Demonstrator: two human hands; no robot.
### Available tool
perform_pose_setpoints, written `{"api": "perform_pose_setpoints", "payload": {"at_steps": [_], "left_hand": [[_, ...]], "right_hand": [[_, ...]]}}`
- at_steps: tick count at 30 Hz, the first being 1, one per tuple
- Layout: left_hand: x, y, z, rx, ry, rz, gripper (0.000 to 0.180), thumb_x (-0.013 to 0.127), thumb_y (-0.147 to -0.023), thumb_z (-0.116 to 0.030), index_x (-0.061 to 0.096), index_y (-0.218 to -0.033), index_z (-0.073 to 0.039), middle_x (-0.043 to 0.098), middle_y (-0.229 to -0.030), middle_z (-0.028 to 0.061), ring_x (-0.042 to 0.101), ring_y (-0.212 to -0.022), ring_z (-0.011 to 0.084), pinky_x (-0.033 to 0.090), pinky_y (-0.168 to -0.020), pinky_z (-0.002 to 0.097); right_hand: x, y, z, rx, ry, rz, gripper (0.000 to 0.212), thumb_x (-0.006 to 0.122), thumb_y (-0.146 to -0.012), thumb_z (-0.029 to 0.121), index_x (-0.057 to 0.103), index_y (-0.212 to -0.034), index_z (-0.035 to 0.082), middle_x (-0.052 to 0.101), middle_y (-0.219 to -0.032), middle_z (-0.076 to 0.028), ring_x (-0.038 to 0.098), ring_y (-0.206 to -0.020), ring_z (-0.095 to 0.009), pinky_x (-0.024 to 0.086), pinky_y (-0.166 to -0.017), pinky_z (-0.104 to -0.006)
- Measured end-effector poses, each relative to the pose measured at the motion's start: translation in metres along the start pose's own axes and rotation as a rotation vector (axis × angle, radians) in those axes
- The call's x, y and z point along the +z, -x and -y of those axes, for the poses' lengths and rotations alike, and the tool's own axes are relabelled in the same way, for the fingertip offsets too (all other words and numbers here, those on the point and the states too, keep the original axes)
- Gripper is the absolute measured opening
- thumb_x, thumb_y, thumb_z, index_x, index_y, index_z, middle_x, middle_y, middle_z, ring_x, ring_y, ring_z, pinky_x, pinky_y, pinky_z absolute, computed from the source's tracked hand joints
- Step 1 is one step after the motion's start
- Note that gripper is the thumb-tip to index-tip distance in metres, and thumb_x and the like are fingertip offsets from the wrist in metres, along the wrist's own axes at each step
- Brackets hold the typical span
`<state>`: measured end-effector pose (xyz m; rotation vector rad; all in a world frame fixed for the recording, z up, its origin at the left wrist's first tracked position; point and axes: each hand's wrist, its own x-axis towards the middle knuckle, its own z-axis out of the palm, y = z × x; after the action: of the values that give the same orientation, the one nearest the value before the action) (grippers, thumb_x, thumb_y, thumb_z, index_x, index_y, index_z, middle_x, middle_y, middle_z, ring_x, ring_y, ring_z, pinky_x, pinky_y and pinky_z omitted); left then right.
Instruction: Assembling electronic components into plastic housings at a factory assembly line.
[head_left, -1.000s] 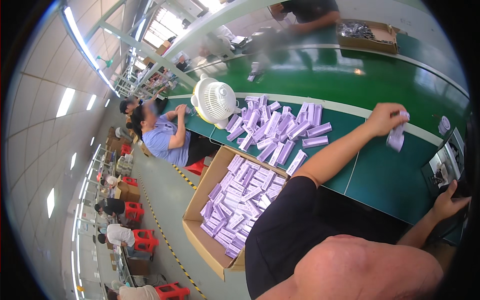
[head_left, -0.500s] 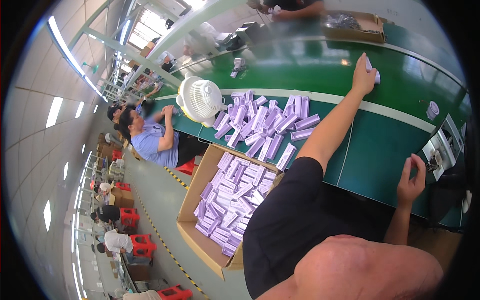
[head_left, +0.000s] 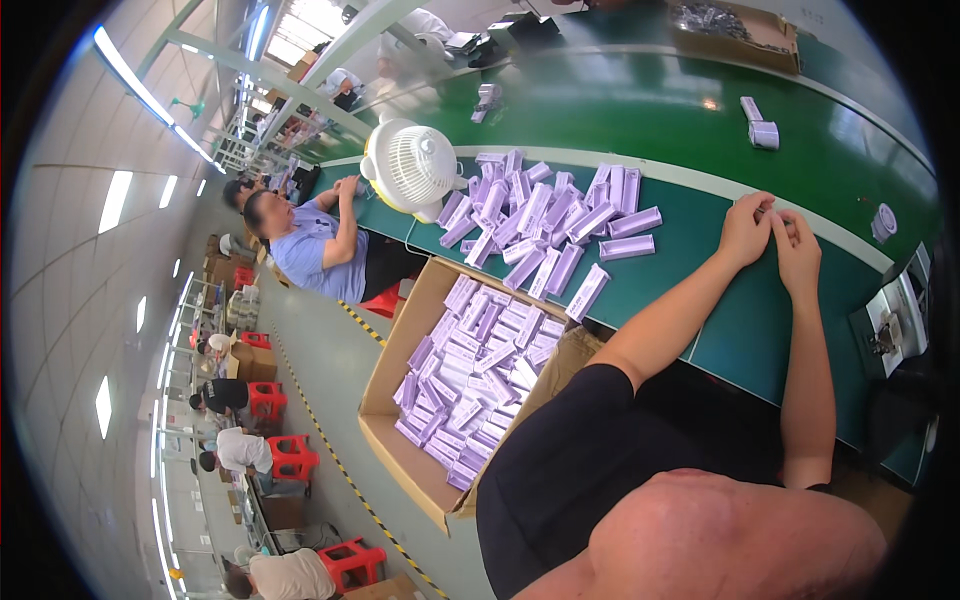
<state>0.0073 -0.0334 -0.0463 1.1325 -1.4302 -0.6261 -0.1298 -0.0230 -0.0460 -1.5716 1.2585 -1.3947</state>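
My left hand (head_left: 745, 230) and my right hand (head_left: 798, 255) meet over the near green tabletop, just short of the pale rail. Fingers are bent and the fingertips come together; anything between them is hidden or too small to name. Beyond them, on the shiny green belt surface, lies a lilac plastic part with a straight arm and a round end (head_left: 763, 134), apart from both hands. To their left is a loose heap of lilac trough-shaped plastic pieces (head_left: 563, 270). Below that heap, a cardboard box (head_left: 392, 440) holds many more of these pieces.
A white fan (head_left: 415, 165) stands left of the heap. A small machine (head_left: 888, 325) is at the right. Another lilac part (head_left: 487, 100) and a round lilac piece (head_left: 883, 222) lie on the belt. A carton of dark bits (head_left: 740, 35) sits beyond. A co-worker (head_left: 315, 245) sits at left.
My left hand has let go of the lilac part on the belt and drawn back toward me. My right hand has risen over the tabletop to meet it. The view has shifted slightly.
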Motion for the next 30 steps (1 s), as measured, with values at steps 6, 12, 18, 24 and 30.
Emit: {"api": "perform_pose_setpoints", "payload": {"at_steps": [6,12,18,24,30], "left_hand": [[-0.046,-0.007,-0.020,0.137,-0.621,-0.127,0.046,0.075,-0.087,-0.021,0.064,-0.129,-0.006,0.058,-0.134,0.0208,0.052,-0.130,0.0405,0.037,-0.112,0.0576],[-0.120,-0.026,-0.029,-0.417,-0.845,-0.263,0.068,0.071,-0.091,-0.034,0.047,-0.148,-0.006,0.030,-0.161,0.0281,0.020,-0.152,0.0505,0.010,-0.121,0.0700],[-0.120,-0.022,-0.023,-0.536,-0.885,-0.140,0.074,0.069,-0.090,-0.041,0.049,-0.152,-0.006,0.022,-0.166,0.0299,0.013,-0.154,0.0522,0.005,-0.122,0.0690],[-0.115,-0.021,-0.028,-0.516,-0.832,-0.103,0.075,0.071,-0.090,-0.038,0.046,-0.153,-0.005,0.024,-0.166,0.0290,0.015,-0.154,0.0512,0.007,-0.123,0.0657],[-0.120,-0.024,-0.025,-0.523,-0.882,-0.146,0.074,0.076,-0.088,-0.025,0.044,-0.152,-0.008,0.037,-0.158,0.0259,0.039,-0.141,0.0457,0.026,-0.115,0.0597]], "right_hand": [[-0.005,0.004,-0.003,0.181,-0.058,0.079,0.021,0.069,-0.101,0.021,0.070,-0.116,0.006,0.055,-0.074,0.004,0.047,-0.064,-0.003,0.036,-0.054,-0.0212],[-0.012,0.007,-0.006,0.213,-0.072,0.101,0.022,0.069,-0.102,0.021,0.070,-0.118,0.005,0.057,-0.076,0.003,0.049,-0.064,-0.004,0.038,-0.055,-0.0203],[-0.006,0.007,-0.003,0.205,-0.063,0.131,0.022,0.068,-0.102,0.020,0.070,-0.118,0.005,0.057,-0.076,0.003,0.049,-0.065,-0.004,0.038,-0.056,-0.0198],[-0.010,0.007,-0.005,0.201,-0.072,0.121,0.022,0.068,-0.102,0.020,0.070,-0.117,0.005,0.057,-0.076,0.003,0.049,-0.065,-0.004,0.037,-0.056,-0.0195],[-0.006,0.006,-0.004,0.213,-0.087,0.123,0.021,0.068,-0.102,0.019,0.070,-0.117,0.004,0.057,-0.076,0.003,0.048,-0.065,-0.003,0.037,-0.056,-0.0192]]}}
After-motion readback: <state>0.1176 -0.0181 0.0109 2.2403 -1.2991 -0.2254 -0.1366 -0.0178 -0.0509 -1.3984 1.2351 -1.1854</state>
